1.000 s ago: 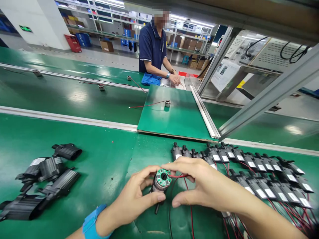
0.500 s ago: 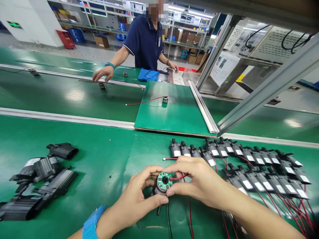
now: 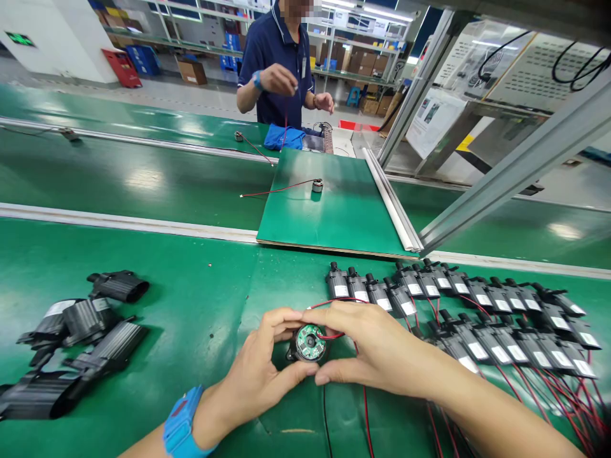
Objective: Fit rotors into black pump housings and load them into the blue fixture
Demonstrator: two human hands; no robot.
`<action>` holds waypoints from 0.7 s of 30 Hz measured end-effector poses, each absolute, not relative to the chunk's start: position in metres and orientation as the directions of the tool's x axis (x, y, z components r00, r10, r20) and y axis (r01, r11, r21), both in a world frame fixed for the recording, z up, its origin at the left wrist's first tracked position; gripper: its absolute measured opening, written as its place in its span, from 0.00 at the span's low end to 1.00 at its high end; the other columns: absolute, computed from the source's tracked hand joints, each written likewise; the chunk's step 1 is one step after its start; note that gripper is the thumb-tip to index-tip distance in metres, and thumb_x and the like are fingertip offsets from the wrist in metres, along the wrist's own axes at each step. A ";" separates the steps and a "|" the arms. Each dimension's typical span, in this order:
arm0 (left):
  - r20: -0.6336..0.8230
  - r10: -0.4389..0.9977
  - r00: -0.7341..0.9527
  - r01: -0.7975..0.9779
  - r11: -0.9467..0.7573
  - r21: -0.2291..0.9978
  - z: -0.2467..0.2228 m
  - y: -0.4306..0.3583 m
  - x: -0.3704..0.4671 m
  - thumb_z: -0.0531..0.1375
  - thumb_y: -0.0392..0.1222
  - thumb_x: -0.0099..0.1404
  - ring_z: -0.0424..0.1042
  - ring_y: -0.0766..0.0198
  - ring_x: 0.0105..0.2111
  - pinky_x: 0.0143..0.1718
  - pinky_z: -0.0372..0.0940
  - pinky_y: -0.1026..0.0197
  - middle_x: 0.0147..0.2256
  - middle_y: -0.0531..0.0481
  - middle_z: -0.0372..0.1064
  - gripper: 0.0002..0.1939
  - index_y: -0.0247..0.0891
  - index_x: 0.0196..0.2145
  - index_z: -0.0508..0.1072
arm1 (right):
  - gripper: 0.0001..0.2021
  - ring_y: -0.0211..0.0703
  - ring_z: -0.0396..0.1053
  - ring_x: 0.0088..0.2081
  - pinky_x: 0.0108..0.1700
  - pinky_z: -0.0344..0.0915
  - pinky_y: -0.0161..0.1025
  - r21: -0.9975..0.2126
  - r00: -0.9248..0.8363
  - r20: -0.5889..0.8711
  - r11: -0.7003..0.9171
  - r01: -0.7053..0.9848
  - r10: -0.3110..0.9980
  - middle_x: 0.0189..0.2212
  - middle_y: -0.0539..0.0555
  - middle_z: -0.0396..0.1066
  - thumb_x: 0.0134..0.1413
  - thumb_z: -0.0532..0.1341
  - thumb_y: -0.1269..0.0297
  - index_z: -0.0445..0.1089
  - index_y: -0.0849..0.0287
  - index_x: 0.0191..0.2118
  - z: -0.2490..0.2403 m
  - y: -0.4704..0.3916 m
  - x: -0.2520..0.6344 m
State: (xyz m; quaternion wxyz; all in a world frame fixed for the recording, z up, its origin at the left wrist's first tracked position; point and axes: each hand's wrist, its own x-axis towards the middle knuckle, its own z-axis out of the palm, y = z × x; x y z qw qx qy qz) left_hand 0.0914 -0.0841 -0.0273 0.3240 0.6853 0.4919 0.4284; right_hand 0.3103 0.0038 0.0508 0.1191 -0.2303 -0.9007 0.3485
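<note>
1. Near centre, the left hand [image 3: 248,375] grips a dark housing [image 3: 291,350]; its round circuit board [image 3: 318,347] looks largely inserted.
2. The right hand [image 3: 377,343] curves around the right side; whether it grips, I cannot tell.
3. Right, many labelled housings [image 3: 477,350] have wires; left, a few housings [image 3: 90,321] show none. Far, one wired round part [image 3: 317,186] lies apart, unhoused.
4. Fingers hide the housing's sides and seating depth.
</note>
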 end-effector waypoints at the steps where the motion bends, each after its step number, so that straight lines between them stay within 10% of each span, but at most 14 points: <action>1: 0.309 0.937 0.161 0.409 -0.349 0.843 -0.027 -0.084 0.091 0.66 0.39 0.64 0.76 0.58 0.49 0.49 0.73 0.58 0.51 0.47 0.71 0.30 0.50 0.58 0.56 | 0.30 0.42 0.71 0.44 0.45 0.65 0.36 -0.671 -0.856 0.077 0.661 0.334 0.511 0.47 0.53 0.73 0.54 0.68 0.47 0.66 0.51 0.60 0.049 0.002 0.310; 11: 0.391 0.845 0.365 0.399 -0.522 0.754 -0.029 -0.074 0.090 0.62 0.31 0.66 0.72 0.60 0.53 0.52 0.69 0.58 0.55 0.47 0.69 0.22 0.49 0.53 0.61 | 0.13 0.39 0.71 0.36 0.37 0.62 0.35 -0.525 -0.851 0.123 0.761 0.381 0.511 0.34 0.49 0.73 0.63 0.62 0.51 0.76 0.49 0.47 0.041 0.004 0.309; 21: 0.389 0.822 0.415 0.572 -0.569 0.591 -0.017 -0.078 0.089 0.59 0.33 0.68 0.75 0.61 0.46 0.47 0.71 0.62 0.55 0.44 0.67 0.11 0.44 0.46 0.74 | 0.22 0.42 0.72 0.34 0.34 0.62 0.37 -0.412 -0.854 0.144 0.815 0.407 0.499 0.33 0.48 0.73 0.54 0.70 0.53 0.70 0.50 0.53 0.030 -0.006 0.312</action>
